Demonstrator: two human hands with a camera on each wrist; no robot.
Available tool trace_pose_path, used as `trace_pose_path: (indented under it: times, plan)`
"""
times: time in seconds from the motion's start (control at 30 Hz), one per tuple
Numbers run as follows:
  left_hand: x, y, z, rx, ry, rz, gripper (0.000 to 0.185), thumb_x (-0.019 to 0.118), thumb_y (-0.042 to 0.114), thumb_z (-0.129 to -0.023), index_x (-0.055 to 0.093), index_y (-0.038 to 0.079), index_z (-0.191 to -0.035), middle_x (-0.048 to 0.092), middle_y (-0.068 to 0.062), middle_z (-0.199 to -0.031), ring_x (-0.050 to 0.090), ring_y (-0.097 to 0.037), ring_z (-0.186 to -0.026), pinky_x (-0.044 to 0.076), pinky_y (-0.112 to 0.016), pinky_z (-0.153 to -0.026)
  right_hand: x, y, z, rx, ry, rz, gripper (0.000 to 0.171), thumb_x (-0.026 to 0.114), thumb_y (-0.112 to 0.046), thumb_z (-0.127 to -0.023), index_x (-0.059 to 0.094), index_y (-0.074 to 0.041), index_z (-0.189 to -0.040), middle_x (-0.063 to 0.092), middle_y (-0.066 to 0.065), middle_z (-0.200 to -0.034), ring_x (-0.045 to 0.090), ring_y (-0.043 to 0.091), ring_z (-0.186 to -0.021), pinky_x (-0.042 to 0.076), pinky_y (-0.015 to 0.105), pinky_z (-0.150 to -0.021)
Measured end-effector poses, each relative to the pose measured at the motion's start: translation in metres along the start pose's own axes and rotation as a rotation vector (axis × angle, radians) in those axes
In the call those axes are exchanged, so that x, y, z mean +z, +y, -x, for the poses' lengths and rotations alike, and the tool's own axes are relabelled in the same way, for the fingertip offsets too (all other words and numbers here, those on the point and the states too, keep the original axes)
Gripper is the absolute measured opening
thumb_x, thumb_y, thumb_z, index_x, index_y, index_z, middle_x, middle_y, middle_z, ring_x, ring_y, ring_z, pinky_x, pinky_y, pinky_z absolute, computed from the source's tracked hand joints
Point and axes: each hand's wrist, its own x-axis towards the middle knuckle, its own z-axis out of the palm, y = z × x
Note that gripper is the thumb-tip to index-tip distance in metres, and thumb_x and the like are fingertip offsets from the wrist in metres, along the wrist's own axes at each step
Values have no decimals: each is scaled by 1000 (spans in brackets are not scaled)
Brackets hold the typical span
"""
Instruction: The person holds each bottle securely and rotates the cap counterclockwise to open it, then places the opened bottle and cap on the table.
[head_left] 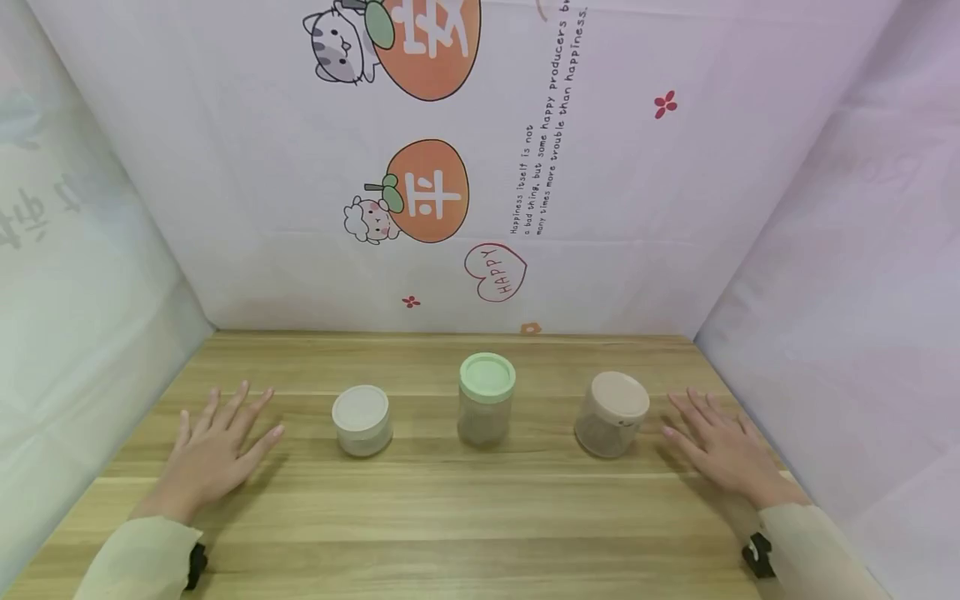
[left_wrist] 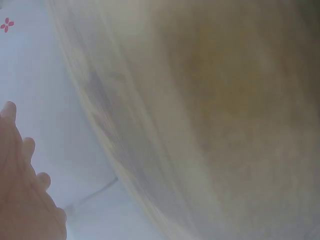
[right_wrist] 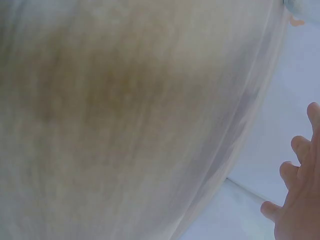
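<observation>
Hands lie flat on the wooden table [head_left: 450,517], one at each end of a row of three jars. The left hand [head_left: 213,454] rests palm down with its fingers straight and spread, holding nothing; its fingertips point toward the white-lidded jar [head_left: 362,420], which stands near it but apart. The right hand [head_left: 723,450] also lies palm down with straight, slightly spread fingers and holds nothing. The pink-lidded jar [head_left: 611,413] stands just beside its fingertips, with a narrow gap between them, and looks slightly tilted in the head view. Between the two hands, about midway, stands the green-lidded jar [head_left: 486,400], upright and the tallest of the three, well apart from either hand. All three jars have clear bodies and closed lids.

Both wrist views are heavily blurred: the left one shows only fingertips [left_wrist: 10,112] at the lower left edge against pale cloth, the right one only fingertips [right_wrist: 300,147] at the lower right edge. Pale sleeves cover both forearms. Behind the jars hangs a backdrop [head_left: 525,167] printed with cartoon animals, orange fruit and small text.
</observation>
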Motion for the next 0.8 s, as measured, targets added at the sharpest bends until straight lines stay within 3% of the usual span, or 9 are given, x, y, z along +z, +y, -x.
trace_pose_path:
  times: [0.43, 0.7, 0.8]
  plan:
    - [4, 1, 0, -31, 15, 128, 69, 36, 49, -107, 7, 20, -163, -1, -23, -163, -10, -59, -142, -12, -81, -100, -4, 0, 1, -2, 14, -40, 66, 43, -47, -106, 22, -16, -161, 19, 25, -161, 21, 53, -142, 12, 81, -101]
    - [4, 8, -4, -16, -27, 455, 80, 45, 42, -106, -6, 13, -161, -13, -29, -160, -11, -58, -142, -5, -83, -100, -16, -13, 0, 18, -26, -193, 63, 40, -46, -107, 20, -21, -162, 16, 23, -162, 22, 58, -139, 10, 84, -98]
    - [4, 12, -6, -4, -21, 516, 86, 52, 39, -104, -7, 11, -160, -10, -29, -161, -5, -58, -143, 2, -83, -101, -20, -19, -2, 5, -17, -212, 62, 40, -45, -108, 22, -20, -161, 19, 23, -161, 26, 58, -138, 15, 81, -101]
